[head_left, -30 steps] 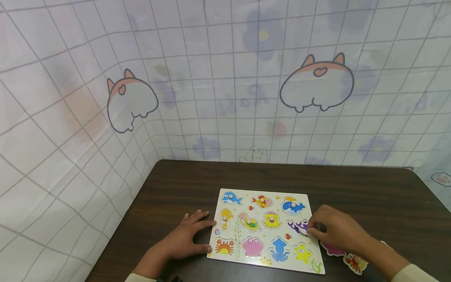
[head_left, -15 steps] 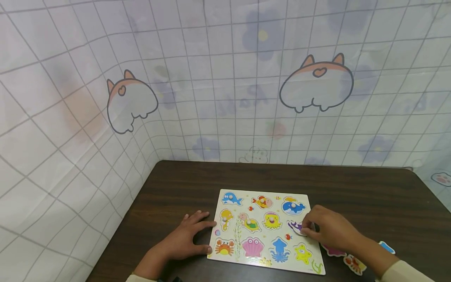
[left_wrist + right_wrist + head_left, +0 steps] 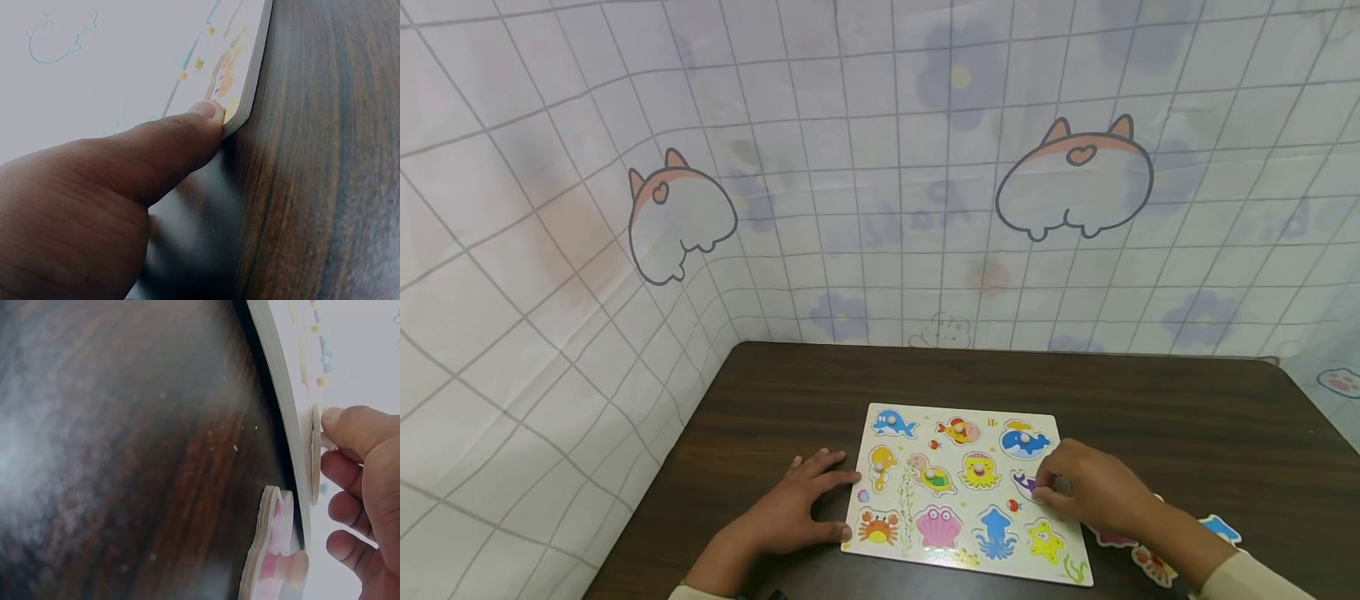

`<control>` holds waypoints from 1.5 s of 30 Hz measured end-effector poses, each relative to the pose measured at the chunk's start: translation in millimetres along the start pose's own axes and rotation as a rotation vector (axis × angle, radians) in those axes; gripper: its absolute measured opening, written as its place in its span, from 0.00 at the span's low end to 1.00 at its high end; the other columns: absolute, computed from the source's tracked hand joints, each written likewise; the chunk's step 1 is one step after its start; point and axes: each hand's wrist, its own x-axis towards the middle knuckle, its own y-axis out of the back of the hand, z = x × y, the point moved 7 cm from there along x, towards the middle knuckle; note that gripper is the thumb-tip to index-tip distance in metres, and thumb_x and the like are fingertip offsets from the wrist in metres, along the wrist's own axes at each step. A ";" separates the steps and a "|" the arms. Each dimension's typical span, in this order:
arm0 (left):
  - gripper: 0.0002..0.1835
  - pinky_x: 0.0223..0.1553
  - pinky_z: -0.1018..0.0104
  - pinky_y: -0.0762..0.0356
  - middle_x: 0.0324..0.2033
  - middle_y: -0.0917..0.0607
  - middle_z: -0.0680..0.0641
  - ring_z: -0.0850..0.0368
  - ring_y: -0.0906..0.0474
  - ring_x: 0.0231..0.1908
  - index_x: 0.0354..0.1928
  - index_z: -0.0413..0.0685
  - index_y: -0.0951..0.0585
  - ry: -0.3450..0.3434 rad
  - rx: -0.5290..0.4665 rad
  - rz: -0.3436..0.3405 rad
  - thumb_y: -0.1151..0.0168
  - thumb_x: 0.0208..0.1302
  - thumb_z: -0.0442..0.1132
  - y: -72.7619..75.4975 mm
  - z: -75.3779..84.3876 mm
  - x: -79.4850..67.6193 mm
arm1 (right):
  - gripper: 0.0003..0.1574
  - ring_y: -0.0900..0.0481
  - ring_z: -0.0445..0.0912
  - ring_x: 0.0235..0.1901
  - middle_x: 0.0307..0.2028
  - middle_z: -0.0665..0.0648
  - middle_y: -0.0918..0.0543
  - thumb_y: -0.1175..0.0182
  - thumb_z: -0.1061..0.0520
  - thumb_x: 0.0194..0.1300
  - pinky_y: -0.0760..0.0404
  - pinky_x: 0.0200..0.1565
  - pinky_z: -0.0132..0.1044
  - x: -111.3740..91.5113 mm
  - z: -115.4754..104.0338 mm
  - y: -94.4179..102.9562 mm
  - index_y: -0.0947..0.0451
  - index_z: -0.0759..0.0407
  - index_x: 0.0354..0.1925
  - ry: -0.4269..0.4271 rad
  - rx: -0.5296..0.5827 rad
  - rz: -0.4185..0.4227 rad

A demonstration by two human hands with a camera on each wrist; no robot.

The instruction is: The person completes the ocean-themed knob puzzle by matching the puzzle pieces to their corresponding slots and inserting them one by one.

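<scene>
A white puzzle board [image 3: 958,492] printed with sea animals lies on the table. At its right side my right hand [image 3: 1093,487] pinches the knob of a purple puzzle piece [image 3: 1024,483], seen edge-on as a thin wooden piece [image 3: 315,456] close against the board in the right wrist view. The hand covers most of that piece in the head view. My left hand [image 3: 793,504] lies with fingers spread at the board's left edge. Its thumb [image 3: 200,122] rests on the board's near left corner.
Loose pieces lie right of the board, partly under the right forearm: a pink piece [image 3: 1112,540], a crab piece [image 3: 1153,567] and a blue piece [image 3: 1222,528]. Knobbed pieces such as the octopus [image 3: 979,470] sit in the board. A patterned cloth [image 3: 880,208] hangs behind the table.
My right hand has shifted slightly left with the purple piece, which sits lower and flatter over the purple picture. The blue loose piece has come into view. My left hand stays put.
</scene>
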 end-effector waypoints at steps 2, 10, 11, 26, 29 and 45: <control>0.38 0.74 0.32 0.62 0.76 0.38 0.46 0.37 0.52 0.77 0.72 0.64 0.26 0.001 -0.011 0.000 0.28 0.60 0.62 0.3 1.1 -0.4 | 0.09 0.31 0.33 0.35 0.33 0.32 0.26 0.26 0.42 0.62 0.26 0.33 0.34 0.6 0.4 -1.1 0.20 0.32 0.32 -0.008 -0.004 -0.008; 0.38 0.73 0.31 0.63 0.77 0.38 0.45 0.37 0.53 0.78 0.72 0.63 0.26 0.001 -0.021 -0.008 0.28 0.61 0.62 0.8 3.9 -0.3 | 0.10 0.31 0.33 0.35 0.32 0.32 0.27 0.26 0.42 0.61 0.26 0.33 0.34 2.3 2.6 -4.4 0.20 0.31 0.31 -0.030 -0.003 -0.030; 0.38 0.73 0.31 0.63 0.77 0.38 0.45 0.37 0.53 0.78 0.72 0.64 0.26 0.002 -0.020 -0.009 0.29 0.61 0.62 1.0 4.0 -0.2 | 0.10 0.31 0.33 0.35 0.32 0.32 0.27 0.26 0.42 0.61 0.26 0.33 0.34 2.3 2.6 -4.5 0.20 0.31 0.31 -0.032 -0.004 -0.031; 0.38 0.74 0.32 0.63 0.77 0.38 0.44 0.37 0.53 0.78 0.72 0.62 0.26 0.002 -0.016 -0.009 0.28 0.61 0.62 2.7 6.8 -0.3 | 0.05 0.29 0.33 0.35 0.37 0.35 0.24 0.27 0.45 0.63 0.24 0.32 0.32 -9.5 9.4 -0.2 0.15 0.34 0.36 -0.025 0.019 -0.025; 0.38 0.74 0.32 0.63 0.77 0.39 0.45 0.37 0.53 0.78 0.72 0.63 0.26 0.009 -0.014 -0.011 0.28 0.61 0.62 2.7 6.4 -0.3 | 0.06 0.28 0.32 0.37 0.37 0.34 0.24 0.26 0.46 0.63 0.21 0.34 0.34 -14.2 11.5 3.2 0.15 0.33 0.36 -0.021 -0.002 -0.015; 0.39 0.74 0.32 0.63 0.77 0.39 0.45 0.37 0.53 0.78 0.72 0.63 0.26 0.010 -0.012 -0.014 0.28 0.61 0.62 1.8 3.8 0.0 | 0.08 0.24 0.33 0.39 0.39 0.35 0.23 0.25 0.46 0.61 0.16 0.37 0.39 -51.4 28.6 20.5 0.15 0.36 0.37 -0.006 -0.029 0.052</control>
